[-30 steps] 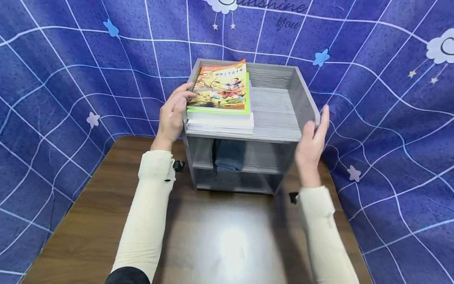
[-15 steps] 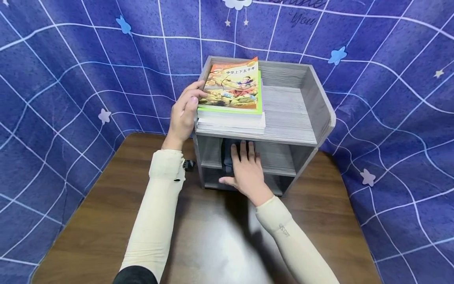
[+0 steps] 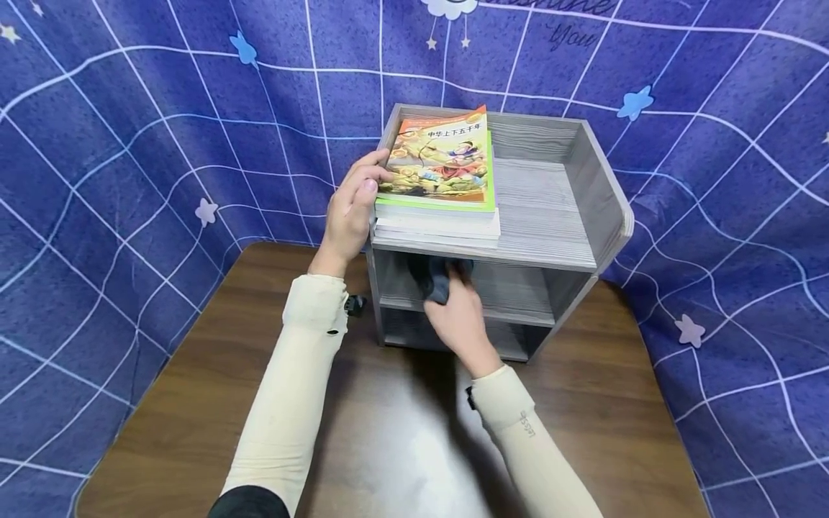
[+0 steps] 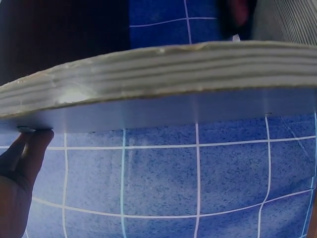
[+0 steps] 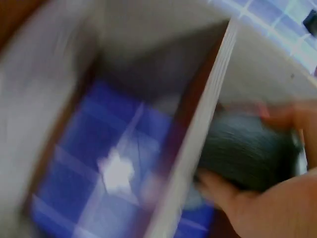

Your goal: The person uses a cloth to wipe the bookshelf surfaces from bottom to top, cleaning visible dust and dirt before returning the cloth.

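Observation:
A small grey wood-grain shelf [image 3: 540, 208] stands against the backdrop. My left hand [image 3: 350, 212] holds its left side panel at the top, fingertips beside a stack of books. A finger shows along the panel's outer face in the left wrist view. My right hand [image 3: 458, 316] reaches into the middle compartment and pinches a dark blue folded cloth [image 3: 437, 286]. In the blurred right wrist view, thumb and fingers lie on opposite sides of the dark cloth [image 5: 242, 151]. The back of the cloth is hidden under the top board.
The stack of books [image 3: 437, 232], topped by a colourful book [image 3: 443, 162], lies on the left of the shelf's top. The shelf stands on a brown wooden table [image 3: 214, 403]. A blue curtain [image 3: 259, 129] with stars and white lines hangs behind and at both sides.
My right hand left the shelf's right side panel, reached into the middle compartment with spread fingers, and now grips the cloth, which looks bunched. My left hand stays on the left panel.

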Motion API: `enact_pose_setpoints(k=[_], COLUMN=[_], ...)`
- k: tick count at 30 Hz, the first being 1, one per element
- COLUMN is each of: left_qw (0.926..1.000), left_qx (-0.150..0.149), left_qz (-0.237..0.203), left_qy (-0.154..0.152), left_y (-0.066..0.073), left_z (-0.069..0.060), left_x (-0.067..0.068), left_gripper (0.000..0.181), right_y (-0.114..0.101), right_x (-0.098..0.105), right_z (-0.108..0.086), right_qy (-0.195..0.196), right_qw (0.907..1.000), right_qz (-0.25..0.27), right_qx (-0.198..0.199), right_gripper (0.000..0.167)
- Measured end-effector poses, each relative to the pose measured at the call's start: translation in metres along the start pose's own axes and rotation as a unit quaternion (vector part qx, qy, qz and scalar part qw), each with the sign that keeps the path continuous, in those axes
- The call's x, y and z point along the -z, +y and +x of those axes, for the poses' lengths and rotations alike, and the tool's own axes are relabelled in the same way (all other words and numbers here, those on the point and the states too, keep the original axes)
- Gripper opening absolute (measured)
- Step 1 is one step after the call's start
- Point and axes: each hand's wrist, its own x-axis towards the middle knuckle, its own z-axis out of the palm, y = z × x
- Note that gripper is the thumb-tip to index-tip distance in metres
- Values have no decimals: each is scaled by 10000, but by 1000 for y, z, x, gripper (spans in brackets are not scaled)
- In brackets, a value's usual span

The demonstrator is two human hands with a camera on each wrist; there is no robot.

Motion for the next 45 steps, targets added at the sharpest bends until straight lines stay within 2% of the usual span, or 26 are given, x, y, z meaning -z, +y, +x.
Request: enact_pose_setpoints(k=[1,2,3,4,5,6,7,8,9,10,11,12,14,16,17,18,20,25,30,34,37,39,43,45], left_qw=[10000,10000,10000,9999,9998,9997,9995,9993,9990,9987,9984,9980,9971,9964,9962,9961,9958,9951,9952,9953,9957,9960,9953,9945], left_qx=[17,43,67,110,138,168,195,235,254,289,317,358,420,483,502,513,550,576,551,561,589,585,650,735], left_qz=[2,4,6,0,7,10,-7,-45,-74,-109,-149,-202,-286,-306,-304,-293,-250,-225,-224,-197,-197,-224,-301,-332], left_qy=[-8,-28,-57,-95,-143,-193,-250,-304,-356,-406,-451,-486,-561,-628,-643,-655,-687,-767,-780,-760,-689,-634,-649,-675], left_y=[0,0,0,0,0,0,0,0,1,1,1,2,4,6,7,8,10,15,20,22,21,19,12,9], left_z=[0,0,0,0,0,0,0,0,1,1,2,2,4,5,6,7,8,11,16,17,15,13,7,4], left_x=[0,-1,-1,-1,-1,-1,-1,-1,0,1,1,1,1,1,0,0,0,3,7,13,18,20,19,18], left_gripper=[36,36,37,36,36,36,36,35,34,33,32,31,30,31,31,31,32,33,33,32,30,30,30,30], right_y=[-3,-7,-12,-17,-22,-28,-33,-39,-44,-50,-54,-58,-62,-64,-64,-64,-65,-65,-66,-60,-53,-50,-49,-50], right_x=[-4,-9,-15,-20,-26,-31,-35,-39,-43,-46,-48,-49,-51,-49,-47,-45,-40,-32,-35,-51,-65,-72,-73,-70], right_z=[1,2,2,3,4,5,6,6,7,7,8,8,8,8,8,8,8,15,20,21,21,21,22,21], right_qy=[239,494,717,941,1134,1274,1335,1360,1335,1291,1218,1138,975,855,795,702,455,-114,-275,-339,-486,-492,-196,-12], right_qw=[9949,9777,9465,9028,8528,8012,7619,7379,7282,7361,7565,7824,8402,8902,9085,9222,9425,9653,9772,9775,9743,9744,9763,9716], right_qz=[901,1912,2994,4027,4924,5682,6188,6486,6622,6566,6366,6085,5325,4475,4100,3795,3288,2547,1993,1879,2042,2103,2157,2338], right_qx=[-390,-712,-973,-1183,-1318,-1381,-1371,-1276,-1156,-1023,-869,-682,-304,-20,111,231,386,561,681,898,817,619,-35,-352], right_gripper=[57,53,49,44,39,45,48,46,45,41,38,34,28,27,29,31,36,36,41,74,91,89,74,67])
